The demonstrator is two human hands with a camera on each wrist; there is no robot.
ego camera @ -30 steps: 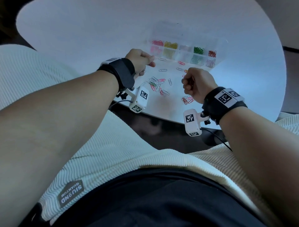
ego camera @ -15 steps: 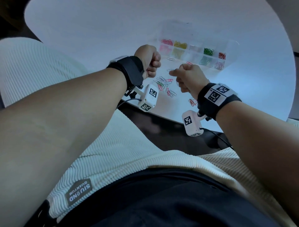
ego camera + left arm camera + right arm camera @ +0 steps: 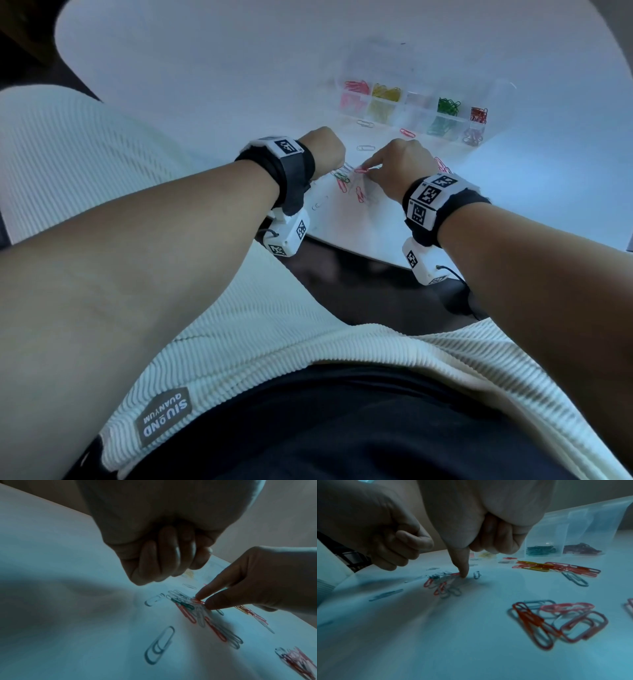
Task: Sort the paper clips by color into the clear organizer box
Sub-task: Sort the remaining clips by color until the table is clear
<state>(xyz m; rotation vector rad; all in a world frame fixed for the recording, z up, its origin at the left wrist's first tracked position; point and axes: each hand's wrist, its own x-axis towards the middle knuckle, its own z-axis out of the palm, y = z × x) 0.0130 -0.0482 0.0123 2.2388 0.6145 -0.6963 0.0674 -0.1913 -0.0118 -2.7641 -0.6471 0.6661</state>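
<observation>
The clear organizer box [image 3: 415, 100] stands open at the back of the white table [image 3: 205, 68], with pink, yellow, green and red clips in separate compartments. A loose pile of red, green and silver paper clips [image 3: 349, 181] lies near the front edge. My right hand [image 3: 368, 169] reaches into that pile, and index finger and thumb pinch a red paper clip [image 3: 199, 601]. In the right wrist view the index finger [image 3: 462, 566] points straight down onto it. My left hand [image 3: 325, 150] hovers just left of the pile as a curled fist [image 3: 168, 563] with nothing visible in it.
More red, pink and yellow clips lie right of my right hand [image 3: 556, 566], and another tangle sits closer [image 3: 556, 620]. Single silver clips [image 3: 159, 645] are scattered around. The table's front edge [image 3: 342, 246] runs just below my wrists.
My left hand drew back from the box and curled into a fist beside the pile. My right hand came down and put index finger and thumb on a red clip.
</observation>
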